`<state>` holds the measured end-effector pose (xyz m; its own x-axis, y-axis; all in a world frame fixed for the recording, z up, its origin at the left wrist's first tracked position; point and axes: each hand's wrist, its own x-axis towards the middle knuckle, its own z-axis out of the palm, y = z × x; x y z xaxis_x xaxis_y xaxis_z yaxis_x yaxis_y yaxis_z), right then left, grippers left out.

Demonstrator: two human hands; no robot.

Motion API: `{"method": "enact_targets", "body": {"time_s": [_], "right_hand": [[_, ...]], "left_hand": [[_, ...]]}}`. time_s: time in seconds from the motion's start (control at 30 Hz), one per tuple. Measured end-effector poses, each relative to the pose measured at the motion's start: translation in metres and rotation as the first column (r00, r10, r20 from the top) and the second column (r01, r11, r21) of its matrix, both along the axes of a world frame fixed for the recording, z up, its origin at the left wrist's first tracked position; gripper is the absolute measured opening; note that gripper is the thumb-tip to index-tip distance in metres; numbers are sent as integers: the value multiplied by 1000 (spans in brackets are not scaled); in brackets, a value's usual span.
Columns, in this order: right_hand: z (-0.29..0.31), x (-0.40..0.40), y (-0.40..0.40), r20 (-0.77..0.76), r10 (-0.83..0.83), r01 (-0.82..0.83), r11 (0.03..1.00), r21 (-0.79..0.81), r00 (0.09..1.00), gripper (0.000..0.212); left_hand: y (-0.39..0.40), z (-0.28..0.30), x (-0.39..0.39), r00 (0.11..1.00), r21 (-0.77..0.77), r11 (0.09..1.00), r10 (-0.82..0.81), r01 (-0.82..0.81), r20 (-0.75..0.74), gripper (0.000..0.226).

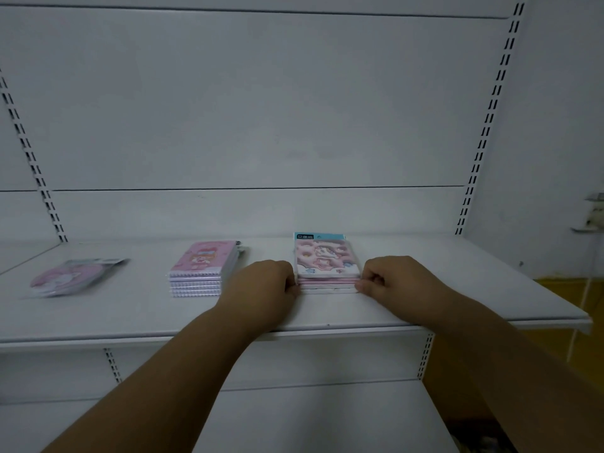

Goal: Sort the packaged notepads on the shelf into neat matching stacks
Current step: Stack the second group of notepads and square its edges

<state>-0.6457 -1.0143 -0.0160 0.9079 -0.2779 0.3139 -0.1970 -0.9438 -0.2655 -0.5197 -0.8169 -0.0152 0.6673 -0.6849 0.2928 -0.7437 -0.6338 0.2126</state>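
Observation:
A stack of pink-and-white unicorn notepads [325, 258] with a blue header card sits on the white shelf [130, 318], right of centre. My left hand [264, 282] presses its left side and my right hand [389, 277] presses its right side, fingers curled against the stack's front corners. To the left stands a neat stack of pink spiral notepads [202, 268]. Farther left lies a flat, blurred pile of round pink packaged pads [73, 277].
The shelf's front edge [294, 333] runs across below my wrists. White back panels with slotted uprights [483, 132] rise behind. A lower shelf [294, 416] lies beneath. A yellow floor patch [565, 289] shows at the right.

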Motion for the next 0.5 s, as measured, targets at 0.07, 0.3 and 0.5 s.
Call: {"method": "enact_targets", "body": {"time_s": [0.07, 0.3, 0.5], "right_hand": [[-1, 1, 1, -5, 5, -5, 1000, -3, 1000, 23], [1, -1, 3, -20, 3, -3, 1000, 6, 1000, 22], [25, -7, 13, 28, -82, 83, 996, -31, 996, 12]], "left_hand": [[0, 0, 0, 1000, -5, 1000, 0, 0, 1, 21], [0, 1, -1, 1000, -4, 1000, -6, 6, -10, 22], [11, 6, -5, 1000, -69, 998, 3, -4, -20, 19]]}}
